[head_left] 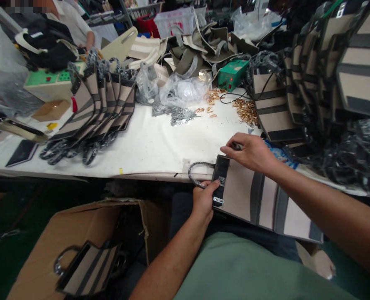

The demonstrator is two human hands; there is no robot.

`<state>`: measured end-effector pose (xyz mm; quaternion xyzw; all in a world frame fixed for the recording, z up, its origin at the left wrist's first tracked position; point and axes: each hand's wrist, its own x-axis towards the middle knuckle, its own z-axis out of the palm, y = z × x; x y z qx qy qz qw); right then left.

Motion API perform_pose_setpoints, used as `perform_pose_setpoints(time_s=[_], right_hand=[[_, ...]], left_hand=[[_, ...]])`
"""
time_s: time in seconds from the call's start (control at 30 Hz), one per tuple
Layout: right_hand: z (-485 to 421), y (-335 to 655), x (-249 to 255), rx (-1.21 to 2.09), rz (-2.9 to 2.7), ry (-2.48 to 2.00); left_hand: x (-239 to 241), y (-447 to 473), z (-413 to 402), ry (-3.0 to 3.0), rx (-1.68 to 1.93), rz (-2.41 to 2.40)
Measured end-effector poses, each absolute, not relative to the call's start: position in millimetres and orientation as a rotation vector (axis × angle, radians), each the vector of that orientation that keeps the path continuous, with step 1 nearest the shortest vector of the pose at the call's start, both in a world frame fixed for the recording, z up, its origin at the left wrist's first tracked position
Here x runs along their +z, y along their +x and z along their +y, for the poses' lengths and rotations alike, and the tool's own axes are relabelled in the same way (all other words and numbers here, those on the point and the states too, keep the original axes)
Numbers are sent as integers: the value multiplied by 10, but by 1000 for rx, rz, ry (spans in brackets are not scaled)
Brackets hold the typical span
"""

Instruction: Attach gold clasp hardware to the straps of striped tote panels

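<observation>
A striped beige and dark grey bag panel (pixel 238 187) lies across my lap and the table's front edge. Its black top band carries a small metal plate, and a plastic-wrapped handle (pixel 200 164) loops out to the left. My left hand (pixel 203 200) grips the panel at this band, thumb on top beside the metal piece. Just above the band's far corner is my right hand (pixel 250 152), its fingers curled together round a small dark object that I cannot make out.
Similar striped panels stand at the left (pixel 94 104) and right (pixel 272 108). Gold-coloured hardware (pixel 246 111), silver metal pieces (pixel 181 116) and a green box (pixel 233 75) lie at the back. An open carton (pixel 78 225) with bag pieces is below left. A person (pixel 72 21) sits across.
</observation>
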<state>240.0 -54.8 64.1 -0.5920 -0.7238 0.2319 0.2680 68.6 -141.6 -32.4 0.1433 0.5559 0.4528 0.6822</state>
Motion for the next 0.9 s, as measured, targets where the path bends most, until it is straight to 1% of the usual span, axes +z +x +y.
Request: perform_pose_setpoints(time_s=[0.13,0.23,0.37,0.47,0.63,0.8,0.9], right_hand=[[-922,2247,681,945,-1231,-1121],[-1034,2105,516,1052,-937,-874],[-1042,2000,267,1053,-790,-850],[-1070,1967,188,1009,-812,-842],[-1103,1954,177,966,-901,-876],[-1003,2032,208,1091,-609,-891],[-989,2026,221,1081,-601,-890]], left_hand=[[-313,716,-1401,265,1034,1239],[-280,716,-1379,222,1027,1237],[-248,717,-1360,203,1024,1253],[-244,717,-1352,200,1018,1255],[-250,706,-1351,220,963,1264],[-270,703,-1356,212,956,1260],[-272,706,-1357,201,951,1265]])
